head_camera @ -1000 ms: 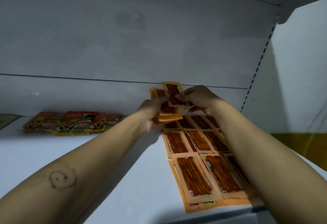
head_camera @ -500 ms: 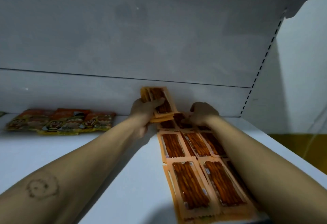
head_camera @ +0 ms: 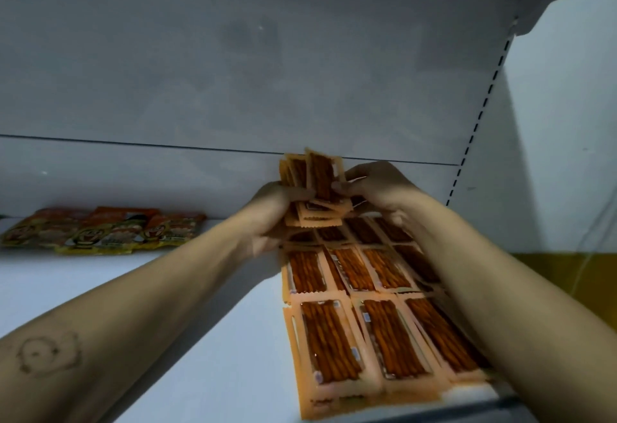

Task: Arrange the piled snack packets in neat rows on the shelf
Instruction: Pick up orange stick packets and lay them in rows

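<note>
Head view, looking along a white metal shelf [head_camera: 173, 329] towards a grey back panel [head_camera: 233, 72].

Obs. 1: the left hand [head_camera: 275, 214] has its fingers curled round a small stack of flat orange snack packets [head_camera: 317, 214], each with dark red-brown sticks showing through a clear window. The stack is held above the rear of the shelf, near the back panel. It is tilted, upper ends towards the panel, and the packets are splayed with uneven edges.

Obs. 2: the right hand [head_camera: 380, 189] pinches the right edge of the foremost packet [head_camera: 322, 177] of that stack between thumb and fingertips. The other fingers are curled. The two hands meet at the stack.

Obs. 3: laid packets [head_camera: 334, 339] of the same orange kind lie flat on the shelf, window side up, in rows from the front edge back to beneath the hands. The nearest row shows three side by side, neighbours overlapping slightly along their long edges. The right column is partly hidden under the right forearm. The rear rows are in shadow, so the count there cannot be told.

Obs. 4: far left, against the back panel, a row of yellow-and-orange cartoon-printed packets [head_camera: 100, 232] lies flat and overlapping, well apart from the orange rows.

Obs. 5: a slotted white upright [head_camera: 480, 115] stands at the right. An outline drawing [head_camera: 46, 352] marks the left forearm.
</note>
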{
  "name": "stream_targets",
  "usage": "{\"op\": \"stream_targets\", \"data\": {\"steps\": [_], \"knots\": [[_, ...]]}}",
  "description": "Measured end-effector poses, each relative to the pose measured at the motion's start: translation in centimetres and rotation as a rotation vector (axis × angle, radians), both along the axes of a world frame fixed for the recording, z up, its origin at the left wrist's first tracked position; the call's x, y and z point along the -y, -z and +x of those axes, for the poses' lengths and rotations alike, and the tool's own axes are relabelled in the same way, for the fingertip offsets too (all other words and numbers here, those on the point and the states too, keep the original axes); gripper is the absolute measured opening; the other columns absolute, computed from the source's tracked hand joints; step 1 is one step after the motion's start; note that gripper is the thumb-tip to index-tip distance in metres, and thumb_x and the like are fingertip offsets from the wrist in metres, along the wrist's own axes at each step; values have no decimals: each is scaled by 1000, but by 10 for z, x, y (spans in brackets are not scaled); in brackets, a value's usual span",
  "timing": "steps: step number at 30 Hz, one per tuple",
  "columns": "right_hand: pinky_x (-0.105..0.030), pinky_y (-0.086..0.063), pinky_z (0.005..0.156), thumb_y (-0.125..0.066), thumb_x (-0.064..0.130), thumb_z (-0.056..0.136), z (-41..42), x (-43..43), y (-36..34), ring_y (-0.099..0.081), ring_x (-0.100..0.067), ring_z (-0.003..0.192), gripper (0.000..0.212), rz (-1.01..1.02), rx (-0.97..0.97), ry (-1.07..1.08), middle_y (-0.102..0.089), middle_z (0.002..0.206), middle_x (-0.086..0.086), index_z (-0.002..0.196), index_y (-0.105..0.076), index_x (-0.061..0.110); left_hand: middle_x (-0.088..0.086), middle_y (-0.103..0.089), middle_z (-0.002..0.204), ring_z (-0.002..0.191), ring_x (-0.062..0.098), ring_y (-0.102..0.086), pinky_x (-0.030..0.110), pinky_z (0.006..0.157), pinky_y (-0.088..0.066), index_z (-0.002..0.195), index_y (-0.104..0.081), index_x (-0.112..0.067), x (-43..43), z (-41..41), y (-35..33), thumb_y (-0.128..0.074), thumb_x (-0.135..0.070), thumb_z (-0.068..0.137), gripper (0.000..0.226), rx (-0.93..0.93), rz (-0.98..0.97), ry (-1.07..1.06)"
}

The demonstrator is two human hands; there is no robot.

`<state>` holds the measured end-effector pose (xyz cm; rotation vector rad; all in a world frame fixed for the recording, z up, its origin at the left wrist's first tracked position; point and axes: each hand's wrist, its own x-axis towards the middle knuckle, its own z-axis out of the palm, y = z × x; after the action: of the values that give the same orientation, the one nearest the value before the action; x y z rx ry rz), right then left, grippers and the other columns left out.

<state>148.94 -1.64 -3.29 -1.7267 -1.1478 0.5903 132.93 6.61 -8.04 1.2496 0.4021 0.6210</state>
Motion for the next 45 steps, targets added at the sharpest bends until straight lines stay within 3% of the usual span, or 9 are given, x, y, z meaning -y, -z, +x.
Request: {"op": "stream_targets", "data": {"steps": [10, 13, 20, 23, 26, 31, 36, 41, 45], "knots": [[-28, -56, 61, -73, 15, 89, 79, 4, 25, -65, -20, 69, 19, -185, 199, 158, -68, 79, -9, 100, -71, 0, 20, -74, 96, 81, 33, -74, 36, 62, -62, 109, -66, 1, 12, 47, -10, -63, -2, 91, 18, -91, -37, -354], [-34, -56, 77, -76, 20, 84, 83, -8, 39, -66, -22, 85, 22, -298, 361, 148, -71, 93, -10, 99, -73, 5, 20, -74, 97, 83, 34, -73, 41, 69, -62, 109, -66, 2, 12, 58, -10, -67, -2, 89, 21, -83, -50, -400], [-29, -50, 75, -65, 43, 90, 77, -7, 45, -61, -18, 90, 34, -454, 710, 196, -66, 104, -5, 105, -67, 13, 15, -74, 100, 89, 33, -73, 45, 79, -61, 111, -65, -5, 16, 68, 5, -71, -11, 88, 25, -109, 35, -398], [-30, -49, 75, -51, 36, 101, 76, 3, 31, -64, -21, 90, 34, -229, 466, 217, -69, 108, -9, 118, -65, 10, 9, -75, 100, 85, 23, -74, 33, 69, -61, 111, -65, -10, 17, 71, 11, -71, -17, 89, 23, -104, 146, -397], [-32, -50, 67, -40, 51, 102, 70, 22, 10, -69, -23, 78, 47, -112, 37, 52, -72, 95, -10, 111, -65, 13, 5, -76, 99, 86, 20, -74, 41, 82, -60, 108, -67, -14, 17, 76, 9, -74, -21, 87, 24, -100, 192, -397], [-23, -49, 52, -73, 25, 88, 71, 27, 1, -68, -13, 66, 25, -47, 148, -10, -73, 83, -5, 109, -65, 14, 11, -76, 102, 91, 27, -74, 44, 84, -59, 117, -64, -9, 26, 81, 4, -66, -30, 93, 32, -46, 84, -190], [-24, -49, 49, -73, 16, 88, 109, 31, 21, -64, -16, 65, 26, -24, 49, 126, -70, 87, -9, 111, -64, 10, 20, -73, 98, 82, 30, -73, 36, 64, -61, 119, -59, -3, 23, 76, 6, -53, -12, 99, 23, -76, -51, -107], [-24, -44, 44, -75, 20, 87, 129, 27, 56, -63, -19, 66, 35, -145, 179, 252, -68, 87, -12, 118, -62, 9, 19, -75, 97, 87, 33, -74, 42, 72, -61, 115, -63, -1, 15, 74, 15, -62, -12, 94, 23, -95, -38, -220], [-29, -44, 65, -79, 33, 81, 135, 22, 65, -60, -22, 93, 52, -200, 405, 307, -64, 117, -11, 125, -60, 14, 17, -75, 100, 90, 32, -74, 43, 77, -60, 117, -62, -4, 15, 74, 18, -67, -17, 92, 29, -86, -18, -243]]}}
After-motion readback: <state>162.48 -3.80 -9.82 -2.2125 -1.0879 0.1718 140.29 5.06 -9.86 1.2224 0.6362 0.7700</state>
